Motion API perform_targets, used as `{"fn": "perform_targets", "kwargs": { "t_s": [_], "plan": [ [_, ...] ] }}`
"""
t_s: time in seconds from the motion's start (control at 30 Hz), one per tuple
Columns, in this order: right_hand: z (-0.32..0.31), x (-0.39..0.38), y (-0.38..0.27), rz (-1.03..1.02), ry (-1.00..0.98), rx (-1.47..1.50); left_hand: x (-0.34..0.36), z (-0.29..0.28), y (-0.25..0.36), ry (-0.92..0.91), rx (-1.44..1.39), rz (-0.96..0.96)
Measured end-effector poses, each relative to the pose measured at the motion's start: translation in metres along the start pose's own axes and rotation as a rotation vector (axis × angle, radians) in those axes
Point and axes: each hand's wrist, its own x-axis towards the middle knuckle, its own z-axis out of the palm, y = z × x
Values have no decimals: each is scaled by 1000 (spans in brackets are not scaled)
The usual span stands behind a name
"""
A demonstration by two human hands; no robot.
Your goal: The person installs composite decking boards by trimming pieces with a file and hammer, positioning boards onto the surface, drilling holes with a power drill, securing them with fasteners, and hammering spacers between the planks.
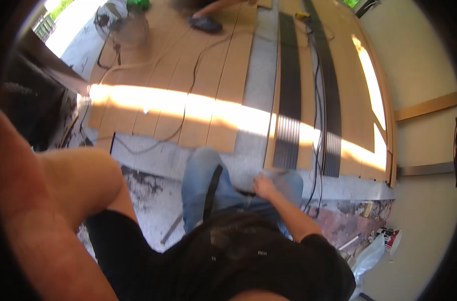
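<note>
My right hand (262, 185) is over my lap, by the right knee of my blue jeans (201, 175). Its fingers look curled closed, and anything inside them is too small or blurred to name. My left arm (42, 220) is bent and raised close at the left side; its hand is outside the picture. In front of my knees lie long tan boards (163, 125). Two dark grooved boards (288, 135) run lengthwise farther right, with a pale grey strip (258, 85) of floor beside them.
Black cables (317, 100) trail over the boards. At the far left stands a round fan-like thing (120, 25), blurred. Another person's bare limb (221, 7) meets a dark blue rounded thing (206, 24) at the top. A bucket (393, 242) and plastic bag (371, 256) are low right, by the wall (424, 65).
</note>
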Motion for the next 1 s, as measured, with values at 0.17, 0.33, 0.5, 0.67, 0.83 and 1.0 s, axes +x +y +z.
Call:
{"fn": "perform_targets", "kwargs": {
  "t_s": [0.17,0.33,0.5,0.67,0.83,1.0],
  "plan": [
    [-2,-30,27,-286,162,-37,54,-15,22,30,81,51],
    [-273,-74,-79,-592,350,-147,100,-41,64,46,148,95],
    [-583,-288,-355,-1036,994,-135,88,-63,83,62,219,137],
    [-680,-461,-335,-1811,950,510,91,-21,73,8,225,205],
    [-663,-400,-236,-328,1495,-418,99,-41,98,-85,309,172],
    [-571,-321,-152,-466,1183,-268,90,-11,84,-163,247,191]
  ]
}}
